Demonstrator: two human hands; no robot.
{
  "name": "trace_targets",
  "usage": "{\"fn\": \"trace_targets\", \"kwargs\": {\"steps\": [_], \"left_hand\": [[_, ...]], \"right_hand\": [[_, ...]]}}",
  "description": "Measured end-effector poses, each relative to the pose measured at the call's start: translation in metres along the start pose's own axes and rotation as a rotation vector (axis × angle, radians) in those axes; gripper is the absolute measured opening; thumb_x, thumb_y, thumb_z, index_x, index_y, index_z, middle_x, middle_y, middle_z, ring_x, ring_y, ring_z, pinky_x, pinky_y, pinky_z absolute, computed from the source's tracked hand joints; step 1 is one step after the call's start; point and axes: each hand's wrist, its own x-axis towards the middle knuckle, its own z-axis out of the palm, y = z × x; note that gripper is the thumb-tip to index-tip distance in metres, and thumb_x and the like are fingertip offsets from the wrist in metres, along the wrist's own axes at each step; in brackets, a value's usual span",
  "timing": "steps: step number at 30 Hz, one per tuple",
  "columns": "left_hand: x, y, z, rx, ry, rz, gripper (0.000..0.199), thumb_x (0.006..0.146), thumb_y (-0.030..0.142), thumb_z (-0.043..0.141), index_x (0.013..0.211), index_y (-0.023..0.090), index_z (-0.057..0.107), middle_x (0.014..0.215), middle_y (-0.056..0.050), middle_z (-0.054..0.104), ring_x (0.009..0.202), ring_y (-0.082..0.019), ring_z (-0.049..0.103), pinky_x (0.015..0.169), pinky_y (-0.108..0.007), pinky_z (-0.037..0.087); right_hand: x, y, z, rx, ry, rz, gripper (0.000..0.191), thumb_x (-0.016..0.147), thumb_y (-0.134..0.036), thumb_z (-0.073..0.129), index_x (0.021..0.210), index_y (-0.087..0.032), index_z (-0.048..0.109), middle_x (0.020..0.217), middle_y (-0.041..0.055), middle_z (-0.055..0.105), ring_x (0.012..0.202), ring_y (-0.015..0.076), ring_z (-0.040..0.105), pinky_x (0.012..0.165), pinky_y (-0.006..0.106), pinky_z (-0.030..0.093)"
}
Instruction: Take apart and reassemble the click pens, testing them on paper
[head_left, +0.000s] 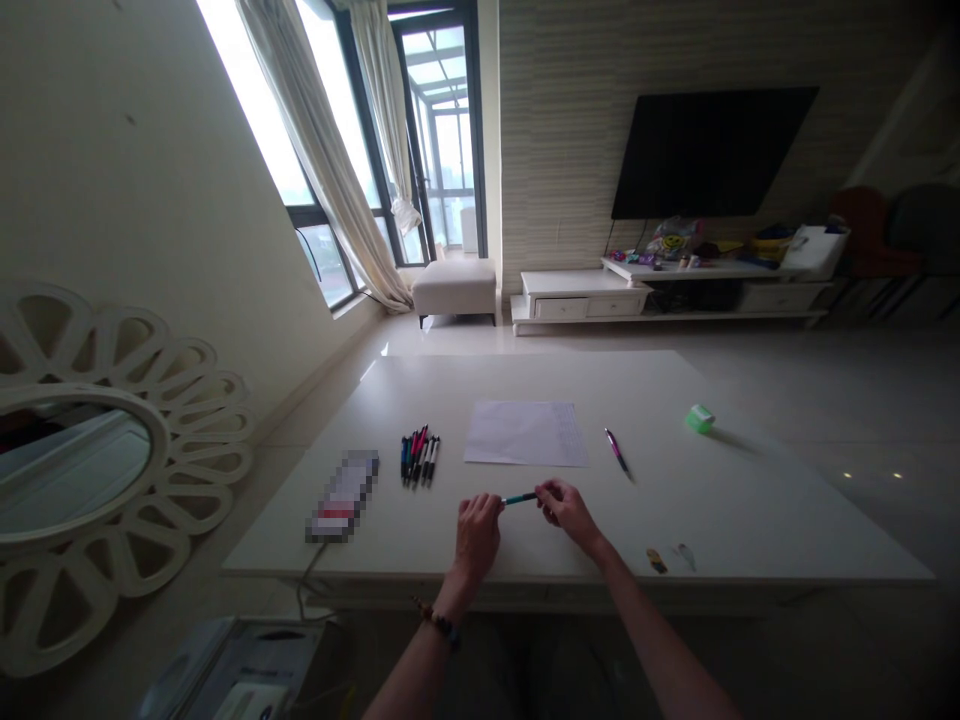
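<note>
My left hand (478, 532) and my right hand (568, 510) hold a teal pen (521, 498) level between them above the near part of a white table (660, 520). Each hand grips one end. Just beyond the hands lies a white paper sheet (525, 433). Several pens (418, 457) lie side by side to its left, and a magenta pen (617, 450) lies to its right. A pixelated flat box (343, 495) sits further left. A small green block (700, 418) rests at the right.
Two small flat items (667, 558) lie near the table's front right edge. A cable (301, 590) hangs off the left edge near a petal-framed mirror (97, 470). Behind the table stand a cream ottoman (454, 288) and a white TV cabinet (667, 290).
</note>
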Motion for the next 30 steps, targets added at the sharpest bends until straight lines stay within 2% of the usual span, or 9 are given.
{"fn": "trace_targets", "kwargs": {"steps": [4, 8, 10, 14, 17, 21, 24, 27, 30], "left_hand": [[0.0001, -0.0003, 0.0011, 0.013, 0.001, 0.0, 0.02, 0.09, 0.02, 0.037, 0.08, 0.02, 0.053, 0.074, -0.001, 0.058, 0.072, -0.013, 0.052, 0.07, -0.028, 0.031], [-0.0001, -0.0001, 0.0018, 0.023, -0.003, -0.001, 0.02, 0.09, 0.02, 0.037, 0.08, 0.021, 0.053, 0.074, -0.001, 0.058, 0.073, -0.013, 0.053, 0.07, -0.028, 0.031], [-0.0001, -0.0001, 0.0021, 0.031, -0.005, 0.007, 0.02, 0.09, 0.02, 0.037, 0.08, 0.021, 0.054, 0.075, -0.001, 0.058, 0.072, -0.013, 0.052, 0.07, -0.028, 0.031], [0.0001, -0.0006, 0.0028, 0.039, -0.008, 0.007, 0.019, 0.09, 0.02, 0.038, 0.08, 0.021, 0.054, 0.074, 0.0, 0.058, 0.072, -0.013, 0.052, 0.07, -0.028, 0.031], [0.0001, -0.001, 0.0036, 0.031, -0.007, -0.001, 0.018, 0.09, 0.02, 0.038, 0.081, 0.021, 0.054, 0.075, 0.0, 0.058, 0.073, -0.013, 0.052, 0.07, -0.028, 0.031], [-0.0004, -0.0014, 0.0042, 0.03, -0.017, 0.003, 0.019, 0.091, 0.02, 0.037, 0.081, 0.021, 0.053, 0.076, -0.001, 0.058, 0.073, -0.013, 0.052, 0.071, -0.028, 0.031], [-0.0008, -0.001, 0.0034, 0.039, -0.017, 0.013, 0.019, 0.09, 0.02, 0.037, 0.08, 0.021, 0.053, 0.076, -0.001, 0.058, 0.073, -0.013, 0.052, 0.07, -0.028, 0.031], [-0.0008, -0.0006, 0.0024, 0.049, -0.007, 0.02, 0.018, 0.089, 0.018, 0.039, 0.08, 0.021, 0.054, 0.075, -0.001, 0.058, 0.073, -0.013, 0.052, 0.07, -0.028, 0.031], [-0.0005, -0.0006, 0.0022, 0.035, -0.015, 0.009, 0.017, 0.089, 0.017, 0.038, 0.082, 0.021, 0.054, 0.076, -0.001, 0.057, 0.073, -0.013, 0.052, 0.07, -0.028, 0.031]], "right_hand": [[0.002, 0.0002, -0.0065, -0.065, -0.101, 0.054, 0.05, 0.07, -0.062, 0.053, 0.069, -0.013, 0.058, 0.053, 0.0007, 0.058, 0.034, 0.0068, 0.045, 0.033, 0.018, 0.026], [0.0007, 0.0, -0.0088, -0.043, -0.117, 0.024, 0.047, 0.069, -0.058, 0.058, 0.077, -0.012, 0.06, 0.06, 0.0021, 0.062, 0.037, 0.0075, 0.049, 0.033, 0.018, 0.028], [-0.0001, -0.0005, -0.0089, -0.059, -0.127, 0.026, 0.046, 0.072, -0.058, 0.055, 0.074, -0.012, 0.06, 0.058, 0.0024, 0.062, 0.036, 0.0071, 0.048, 0.033, 0.018, 0.028], [-0.0003, -0.0019, -0.0087, -0.062, -0.108, -0.007, 0.044, 0.066, -0.054, 0.063, 0.08, -0.013, 0.061, 0.066, 0.0033, 0.065, 0.043, 0.0093, 0.054, 0.036, 0.018, 0.033], [-0.0002, -0.003, -0.0087, -0.094, -0.124, 0.034, 0.047, 0.069, -0.057, 0.057, 0.078, -0.012, 0.061, 0.062, 0.0035, 0.064, 0.039, 0.0095, 0.053, 0.034, 0.019, 0.031], [-0.0003, -0.0026, -0.0085, -0.107, -0.111, -0.015, 0.043, 0.067, -0.054, 0.062, 0.08, -0.013, 0.061, 0.067, 0.0041, 0.065, 0.045, 0.0107, 0.056, 0.036, 0.019, 0.033], [0.0, -0.0007, -0.0081, -0.122, -0.128, -0.009, 0.043, 0.072, -0.055, 0.055, 0.074, -0.012, 0.06, 0.062, 0.0039, 0.064, 0.042, 0.0097, 0.054, 0.034, 0.018, 0.032], [0.0005, 0.0011, -0.0076, -0.123, -0.1, -0.034, 0.042, 0.069, -0.054, 0.061, 0.078, -0.013, 0.061, 0.064, 0.0033, 0.064, 0.043, 0.0098, 0.054, 0.035, 0.018, 0.033], [0.0005, 0.0016, -0.0074, -0.126, -0.099, -0.002, 0.045, 0.071, -0.057, 0.056, 0.076, -0.013, 0.061, 0.057, 0.0022, 0.062, 0.038, 0.009, 0.051, 0.034, 0.018, 0.03]]}}
